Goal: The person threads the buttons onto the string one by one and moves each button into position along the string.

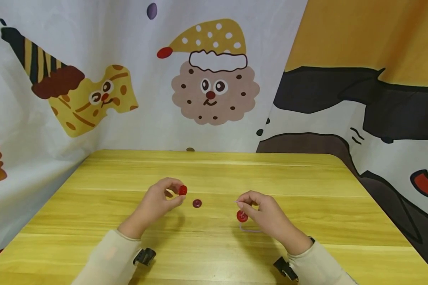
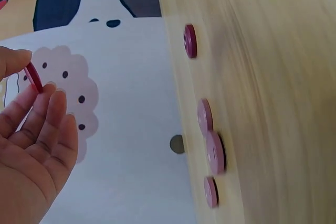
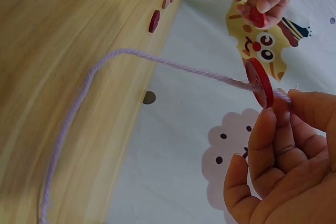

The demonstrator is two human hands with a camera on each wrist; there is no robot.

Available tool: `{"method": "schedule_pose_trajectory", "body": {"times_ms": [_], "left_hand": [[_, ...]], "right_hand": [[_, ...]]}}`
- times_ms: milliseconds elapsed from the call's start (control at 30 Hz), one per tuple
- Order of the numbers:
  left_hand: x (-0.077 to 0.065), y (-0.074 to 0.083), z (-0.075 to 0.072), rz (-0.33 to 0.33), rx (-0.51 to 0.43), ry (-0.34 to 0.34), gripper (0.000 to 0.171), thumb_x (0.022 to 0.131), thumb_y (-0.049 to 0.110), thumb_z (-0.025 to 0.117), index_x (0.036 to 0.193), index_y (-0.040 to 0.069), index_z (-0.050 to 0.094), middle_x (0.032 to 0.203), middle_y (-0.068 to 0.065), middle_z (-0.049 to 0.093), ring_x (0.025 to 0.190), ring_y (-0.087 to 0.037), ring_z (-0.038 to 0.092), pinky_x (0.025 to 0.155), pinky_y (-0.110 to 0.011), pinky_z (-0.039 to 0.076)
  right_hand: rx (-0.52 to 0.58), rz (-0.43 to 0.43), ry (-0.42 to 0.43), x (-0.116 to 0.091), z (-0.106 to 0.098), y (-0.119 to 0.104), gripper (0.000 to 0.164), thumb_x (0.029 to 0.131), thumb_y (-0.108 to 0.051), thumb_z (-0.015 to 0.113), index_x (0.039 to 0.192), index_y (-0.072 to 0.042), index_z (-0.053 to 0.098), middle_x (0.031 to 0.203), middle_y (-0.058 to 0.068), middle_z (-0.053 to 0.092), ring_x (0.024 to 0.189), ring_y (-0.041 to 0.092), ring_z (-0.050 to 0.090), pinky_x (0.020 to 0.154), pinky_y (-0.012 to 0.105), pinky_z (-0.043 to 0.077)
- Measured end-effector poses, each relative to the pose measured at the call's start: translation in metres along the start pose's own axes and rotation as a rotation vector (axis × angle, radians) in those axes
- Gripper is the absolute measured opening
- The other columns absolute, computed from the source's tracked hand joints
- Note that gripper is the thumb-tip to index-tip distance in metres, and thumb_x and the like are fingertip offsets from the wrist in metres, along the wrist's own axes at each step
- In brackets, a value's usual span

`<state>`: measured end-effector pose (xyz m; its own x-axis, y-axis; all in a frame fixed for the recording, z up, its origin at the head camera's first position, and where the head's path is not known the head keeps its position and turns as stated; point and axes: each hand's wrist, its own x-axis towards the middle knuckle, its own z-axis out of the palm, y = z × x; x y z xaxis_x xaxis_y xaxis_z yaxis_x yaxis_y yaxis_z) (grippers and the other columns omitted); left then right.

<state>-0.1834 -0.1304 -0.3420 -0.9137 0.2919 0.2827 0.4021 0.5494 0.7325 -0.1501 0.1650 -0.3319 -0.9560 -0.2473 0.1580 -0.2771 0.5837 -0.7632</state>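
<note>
Left hand point(image 1: 157, 204): thumb and fingertips pinch a bright red button point(image 1: 182, 190) by its edge, held above the wooden table point(image 1: 207, 253). Right hand point(image 1: 264, 211): thumb and index finger pinch the short end of a lilac cord point(image 3: 123, 51); other fingers bent. A second red button point(image 3: 260, 82) sits on that cord, cord running through it, right by the right fingertips; can't tell if they touch it. Long end of cord bends down toward the tabletop. Dark red button point(image 1: 197, 203) lies flat on the table between the hands, nearer the left. Left wrist view adds three pinkish buttons point(image 2: 215, 152) lying on the wood, two overlapping in that view; can't tell if they touch. Cartoon-print curtain point(image 1: 128, 39) behind the table.
</note>
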Motion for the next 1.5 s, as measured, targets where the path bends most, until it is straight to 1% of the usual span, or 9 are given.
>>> {"method": "schedule_pose_trajectory", "body": {"times_ms": [333, 567, 667, 800, 867, 933, 1033, 1200, 1500], "left_hand": [[0.004, 0.011, 0.011, 0.017, -0.122, 0.001, 0.021, 0.085, 0.004, 0.071, 0.104, 0.003, 0.063, 0.095, -0.004, 0.063, 0.091, -0.024, 0.059, 0.081, -0.039, 0.05], [0.006, 0.02, 0.021, 0.034, -0.12, -0.004, 0.022, 0.083, 0.005, 0.072, 0.103, 0.005, 0.063, 0.093, -0.001, 0.064, 0.089, -0.02, 0.06, 0.081, -0.042, 0.051], [0.007, 0.024, 0.025, 0.037, -0.106, 0.001, 0.023, 0.082, 0.007, 0.074, 0.103, 0.008, 0.063, 0.091, 0.002, 0.065, 0.088, -0.018, 0.06, 0.094, -0.05, 0.034], [0.007, 0.028, 0.029, 0.06, -0.133, -0.007, 0.023, 0.083, 0.005, 0.073, 0.103, 0.007, 0.063, 0.092, 0.002, 0.065, 0.087, -0.017, 0.06, 0.094, -0.053, 0.031], [0.007, 0.03, 0.032, 0.088, -0.16, -0.014, 0.023, 0.083, 0.003, 0.072, 0.104, 0.005, 0.063, 0.092, -0.001, 0.065, 0.086, -0.019, 0.061, 0.088, -0.044, 0.046], [0.008, 0.031, 0.034, 0.11, -0.188, -0.025, 0.022, 0.084, 0.002, 0.071, 0.104, 0.002, 0.062, 0.092, -0.004, 0.065, 0.086, -0.019, 0.06, 0.079, -0.04, 0.052], [0.008, 0.033, 0.038, 0.119, -0.209, -0.029, 0.022, 0.084, 0.003, 0.071, 0.104, 0.002, 0.062, 0.092, -0.004, 0.065, 0.085, -0.019, 0.06, 0.076, -0.035, 0.053], [0.008, 0.036, 0.045, 0.086, -0.252, -0.034, 0.022, 0.085, 0.005, 0.07, 0.105, 0.004, 0.063, 0.093, -0.003, 0.065, 0.086, -0.016, 0.06, 0.077, -0.035, 0.052], [0.008, 0.042, 0.053, 0.045, -0.332, -0.068, 0.023, 0.087, 0.008, 0.068, 0.109, 0.005, 0.062, 0.096, -0.004, 0.065, 0.089, -0.02, 0.061, 0.078, -0.029, 0.052]], "right_hand": [[0.018, 0.002, -0.001, 0.0, 0.001, 0.0, 0.005, 0.094, -0.015, 0.063, 0.096, -0.016, 0.068, 0.084, -0.008, 0.065, 0.088, 0.012, 0.057, 0.084, 0.04, 0.047], [0.021, 0.012, -0.008, 0.0, 0.002, 0.0, 0.006, 0.095, -0.015, 0.062, 0.096, -0.015, 0.068, 0.083, -0.009, 0.065, 0.085, 0.01, 0.059, 0.085, 0.041, 0.047], [0.022, 0.015, -0.01, 0.0, 0.002, -0.001, 0.006, 0.095, -0.016, 0.062, 0.096, -0.015, 0.068, 0.083, -0.009, 0.065, 0.085, 0.009, 0.059, 0.086, 0.041, 0.047], [0.024, 0.016, -0.01, 0.0, 0.003, -0.002, 0.006, 0.095, -0.015, 0.062, 0.096, -0.015, 0.068, 0.083, -0.009, 0.065, 0.084, 0.01, 0.058, 0.086, 0.041, 0.047], [0.024, 0.019, -0.01, 0.0, 0.003, -0.002, 0.006, 0.095, -0.016, 0.062, 0.096, -0.015, 0.068, 0.083, -0.008, 0.065, 0.085, 0.01, 0.058, 0.085, 0.041, 0.046], [0.023, 0.022, -0.011, 0.0, 0.003, -0.002, 0.006, 0.095, -0.016, 0.063, 0.096, -0.016, 0.068, 0.084, -0.007, 0.066, 0.085, 0.01, 0.058, 0.085, 0.041, 0.046], [0.025, 0.022, -0.015, 0.0, 0.003, -0.003, 0.006, 0.095, -0.016, 0.062, 0.097, -0.016, 0.068, 0.085, -0.007, 0.066, 0.084, 0.009, 0.058, 0.085, 0.041, 0.046], [0.031, 0.009, -0.013, 0.0, 0.003, -0.002, 0.006, 0.095, -0.016, 0.062, 0.097, -0.015, 0.068, 0.084, -0.008, 0.066, 0.082, 0.009, 0.059, 0.086, 0.041, 0.047], [0.029, -0.022, 0.001, 0.001, 0.004, 0.0, 0.006, 0.095, -0.015, 0.062, 0.096, -0.014, 0.068, 0.084, -0.007, 0.067, 0.085, 0.01, 0.06, 0.084, 0.04, 0.048]]}}
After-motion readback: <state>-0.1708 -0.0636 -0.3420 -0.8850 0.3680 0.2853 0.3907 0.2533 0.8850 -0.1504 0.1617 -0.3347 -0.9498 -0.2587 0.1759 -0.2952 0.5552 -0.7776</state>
